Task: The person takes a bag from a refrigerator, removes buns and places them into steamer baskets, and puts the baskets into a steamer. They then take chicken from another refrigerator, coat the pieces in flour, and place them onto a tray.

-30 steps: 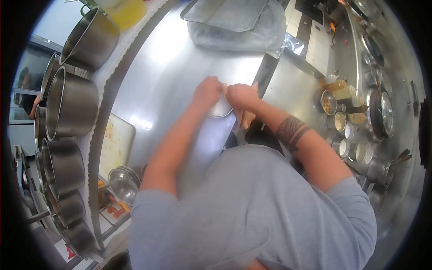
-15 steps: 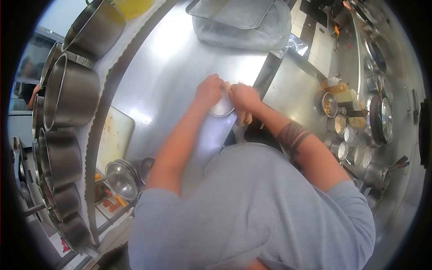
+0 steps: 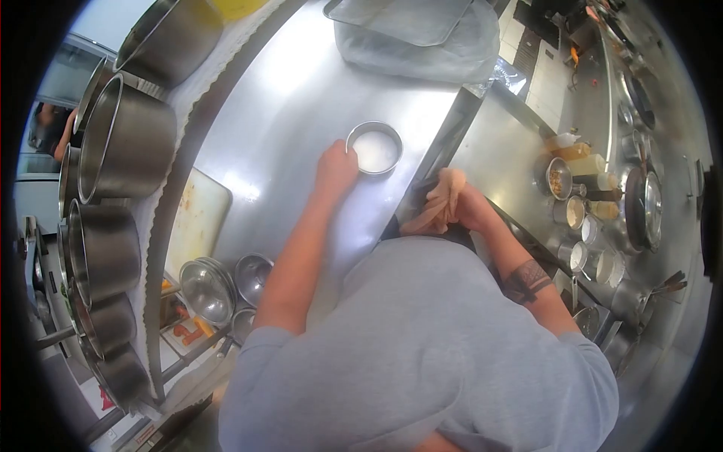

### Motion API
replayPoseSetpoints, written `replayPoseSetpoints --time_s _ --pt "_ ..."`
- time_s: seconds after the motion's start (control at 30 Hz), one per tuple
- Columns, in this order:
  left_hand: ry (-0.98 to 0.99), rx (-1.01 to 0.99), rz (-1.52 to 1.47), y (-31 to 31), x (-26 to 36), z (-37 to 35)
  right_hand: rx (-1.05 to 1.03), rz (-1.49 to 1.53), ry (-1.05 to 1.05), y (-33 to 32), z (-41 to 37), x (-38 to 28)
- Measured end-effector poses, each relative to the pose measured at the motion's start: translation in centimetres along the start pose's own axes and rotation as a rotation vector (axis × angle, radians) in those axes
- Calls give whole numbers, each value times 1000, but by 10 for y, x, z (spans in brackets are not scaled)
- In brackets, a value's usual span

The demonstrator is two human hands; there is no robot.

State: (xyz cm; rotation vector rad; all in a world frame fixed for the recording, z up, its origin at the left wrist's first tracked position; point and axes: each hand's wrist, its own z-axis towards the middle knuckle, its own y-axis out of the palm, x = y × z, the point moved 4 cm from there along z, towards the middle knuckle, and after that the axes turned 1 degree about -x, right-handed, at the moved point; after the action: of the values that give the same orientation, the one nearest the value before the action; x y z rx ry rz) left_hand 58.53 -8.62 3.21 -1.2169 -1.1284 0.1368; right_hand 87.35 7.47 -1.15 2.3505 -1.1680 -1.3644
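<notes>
A small round metal container [image 3: 401, 153] with white contents stands on the steel counter. At its left rim is my left hand [image 3: 337, 166], closed with the fingers gripping the edge. My right hand [image 3: 470, 207] is closed on a crumpled beige cloth [image 3: 440, 207], close to my body and apart from the container. Part of the cloth hangs toward my waist.
Steel pots [image 3: 128, 143] line a shelf on the left. Metal bowls [image 3: 205, 292] and a stained white cutting board [image 3: 197, 222] lie below it. A tray [image 3: 407, 16] is at the far end; bottles [image 3: 591, 164] and small containers stand right.
My right hand has left the container and moved right and back toward my body with the cloth. The container's open top now shows, and my left hand stays at its rim.
</notes>
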Motion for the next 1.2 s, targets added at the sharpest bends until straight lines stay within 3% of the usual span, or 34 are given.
replayPoseSetpoints --time_s 0.13,0.2,0.27,0.3,0.37,0.4,0.47,0.5,0.6,0.67,0.73,0.77,0.83,0.93,1.0,1.03,1.07,1.13,1.2 --pt "96 0 48 4 10 -4 58 -33 -213 13 9 -16" --pt "94 -52 75 9 16 -8 283 -601 -115 15 33 -27" --pt "54 -65 129 19 13 -10 188 -881 -213 60 44 -51" --pt "59 -64 132 19 15 -10 191 -877 -218 71 52 -61" --pt "61 -60 110 21 13 -11 283 -1352 -226 87 69 -82" --pt "55 -57 110 21 9 -12 276 -1354 -225 95 79 -91" --pt "151 -18 108 20 5 -7 186 -1767 -66 109 97 -101" --pt "151 -9 107 18 4 -3 200 -1884 -257 118 99 -109" --pt "221 -47 143 13 9 -1 127 -1979 -100 154 105 -134" --pt "229 -102 75 10 15 0 55 -2079 -201 168 97 -142" --pt "219 -100 84 9 15 -1 -215 -2327 -423 165 121 -132" --pt "211 -103 95 10 13 0 -217 -2330 -422 161 121 -129" --pt "172 -99 101 16 14 -2 -17 -2076 -230 143 113 -120" --pt "136 -60 102 22 15 -6 -9 -2005 -162 108 84 -99" --pt "136 -8 76 24 19 -4 312 -1565 -630 94 67 -71" --pt "123 -12 72 23 20 -5 358 -1520 -441 80 73 -51" --pt "111 -16 73 23 19 -6 359 -1521 -437 81 68 -45" --pt "97 11 56 25 17 -5 203 -682 -10 73 64 -21" --pt "86 37 50 28 10 -3 104 -741 51 80 39 -41"
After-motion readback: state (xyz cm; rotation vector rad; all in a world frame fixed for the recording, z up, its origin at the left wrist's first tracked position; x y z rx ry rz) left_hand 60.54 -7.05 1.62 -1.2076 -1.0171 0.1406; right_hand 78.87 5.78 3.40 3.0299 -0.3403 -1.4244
